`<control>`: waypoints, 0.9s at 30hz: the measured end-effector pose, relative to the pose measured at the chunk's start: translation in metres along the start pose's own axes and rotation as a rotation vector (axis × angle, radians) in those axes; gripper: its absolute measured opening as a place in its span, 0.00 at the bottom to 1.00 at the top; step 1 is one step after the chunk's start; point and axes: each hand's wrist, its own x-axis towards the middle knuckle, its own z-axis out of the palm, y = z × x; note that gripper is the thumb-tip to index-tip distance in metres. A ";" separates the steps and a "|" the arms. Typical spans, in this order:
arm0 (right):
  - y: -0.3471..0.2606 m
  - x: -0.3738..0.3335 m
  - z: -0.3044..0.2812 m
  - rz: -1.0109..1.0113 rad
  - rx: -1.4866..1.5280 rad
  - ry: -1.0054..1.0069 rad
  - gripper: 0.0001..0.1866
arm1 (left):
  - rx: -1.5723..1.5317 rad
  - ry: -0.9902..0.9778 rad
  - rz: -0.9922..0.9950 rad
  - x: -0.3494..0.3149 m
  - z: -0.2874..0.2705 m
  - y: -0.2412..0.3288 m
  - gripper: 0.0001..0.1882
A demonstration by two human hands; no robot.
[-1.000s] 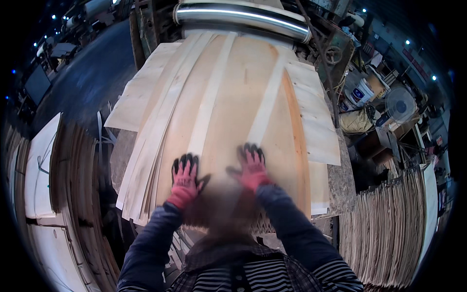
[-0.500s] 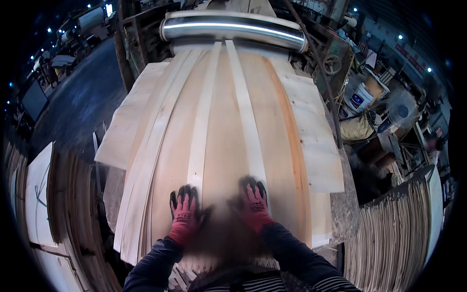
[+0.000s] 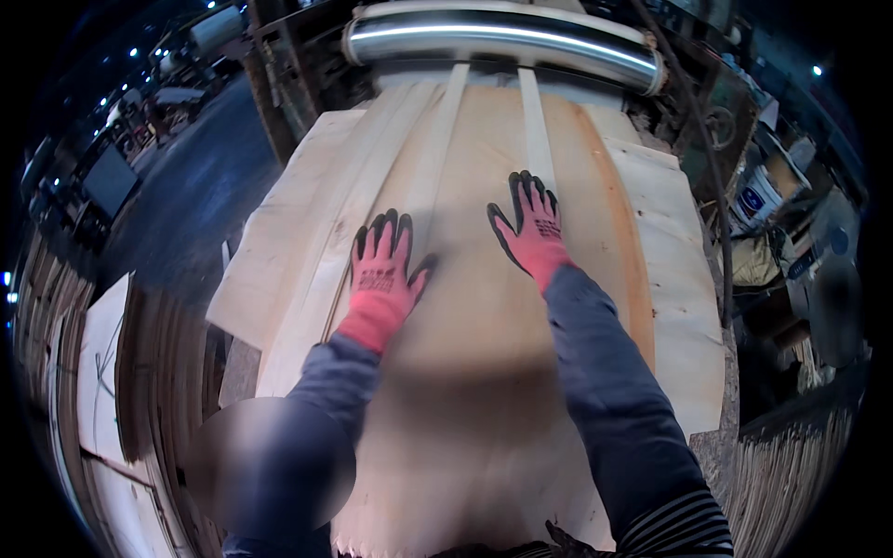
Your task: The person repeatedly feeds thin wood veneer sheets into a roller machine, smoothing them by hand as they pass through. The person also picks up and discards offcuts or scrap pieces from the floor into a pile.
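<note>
At centre, a broad tan wood-veneer sheet lies beneath two pink-and-black gloves. The left hand is palm down, fingers spread. At its two o'clock, the right hand spreads likewise by a narrow pale wooden strip. A shiny cylindrical metal roller lies at twelve.

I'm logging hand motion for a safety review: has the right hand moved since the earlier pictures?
Yes: the right hand has moved forward, clearly closer to the shiny metal roller at the far end.
</note>
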 end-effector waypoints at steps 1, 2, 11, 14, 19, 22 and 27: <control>-0.012 -0.007 -0.021 -0.077 0.066 0.042 0.39 | -0.002 -0.026 -0.004 -0.016 -0.023 -0.004 0.35; -0.024 -0.030 -0.041 -0.082 0.051 -0.009 0.38 | -0.010 -0.044 -0.004 -0.043 -0.041 -0.014 0.35; -0.155 -0.238 -0.074 -0.130 0.187 -0.339 0.40 | -0.136 -0.463 -0.073 -0.231 -0.061 0.021 0.38; -0.180 -0.281 -0.066 -0.145 0.111 -0.378 0.40 | -0.472 -0.251 -0.040 -0.229 -0.062 0.051 0.33; -0.218 -0.321 -0.064 -0.252 -0.081 -0.405 0.36 | -0.135 -0.186 -0.332 -0.289 -0.124 0.006 0.36; -0.234 -0.349 -0.040 -0.225 -0.172 -0.481 0.34 | -0.055 -0.259 -0.395 -0.338 -0.099 -0.020 0.38; -0.228 -0.375 -0.054 -0.027 -0.298 -0.477 0.34 | -0.119 -0.442 -0.243 -0.356 -0.104 0.022 0.40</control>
